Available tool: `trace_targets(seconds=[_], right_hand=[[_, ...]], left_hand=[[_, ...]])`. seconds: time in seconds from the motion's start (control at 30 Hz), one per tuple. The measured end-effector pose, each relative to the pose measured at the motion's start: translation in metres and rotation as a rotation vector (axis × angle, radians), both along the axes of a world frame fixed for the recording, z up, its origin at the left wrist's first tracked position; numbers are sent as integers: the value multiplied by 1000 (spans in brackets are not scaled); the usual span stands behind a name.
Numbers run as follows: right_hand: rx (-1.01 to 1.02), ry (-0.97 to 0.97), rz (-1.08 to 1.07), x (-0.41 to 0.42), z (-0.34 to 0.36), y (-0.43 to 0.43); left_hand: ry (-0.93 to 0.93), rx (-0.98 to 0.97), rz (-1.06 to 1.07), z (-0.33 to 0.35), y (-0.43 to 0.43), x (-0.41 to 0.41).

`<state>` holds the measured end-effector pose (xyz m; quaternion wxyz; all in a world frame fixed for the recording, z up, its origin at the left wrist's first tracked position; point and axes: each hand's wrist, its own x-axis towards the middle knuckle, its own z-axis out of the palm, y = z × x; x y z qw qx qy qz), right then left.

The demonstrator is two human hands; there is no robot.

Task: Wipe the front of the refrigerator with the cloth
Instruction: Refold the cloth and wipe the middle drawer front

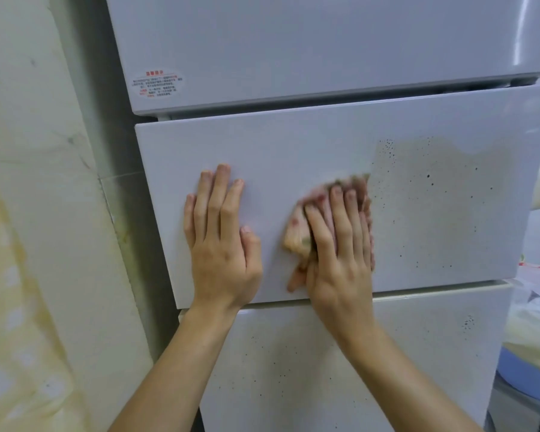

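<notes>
Pinkish cloth [295, 235] lies mostly hidden under the flat, pressing right hand [340, 260]; left hand [222, 244] rests flat on the refrigerator [293, 145].

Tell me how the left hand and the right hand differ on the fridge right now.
The left hand lies flat on the bare middle drawer front; the right hand presses a cloth against it. The left hand rests on the clean part; the right hand sits beside the dull, speckled patch. Both have fairly straight fingers pointing up on the same panel.
</notes>
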<state>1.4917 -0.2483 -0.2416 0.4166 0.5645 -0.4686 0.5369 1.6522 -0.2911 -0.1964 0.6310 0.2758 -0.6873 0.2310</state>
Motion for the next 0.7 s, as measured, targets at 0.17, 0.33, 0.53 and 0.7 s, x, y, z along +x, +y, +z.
trace_targets(seconds=[0.17, 0.33, 0.53, 0.7], right_hand=[[69, 96, -9, -26, -55, 11], [8, 72, 31, -36, -7, 14], [-166, -82, 48, -35, 97, -2], [-166, -100, 33, -37, 87, -4]], left_hand=[[38, 14, -5, 1, 1, -7], [78, 35, 31, 5, 7, -21], [4, -23, 85, 15, 8, -33], [5, -50, 59, 13, 4, -38]])
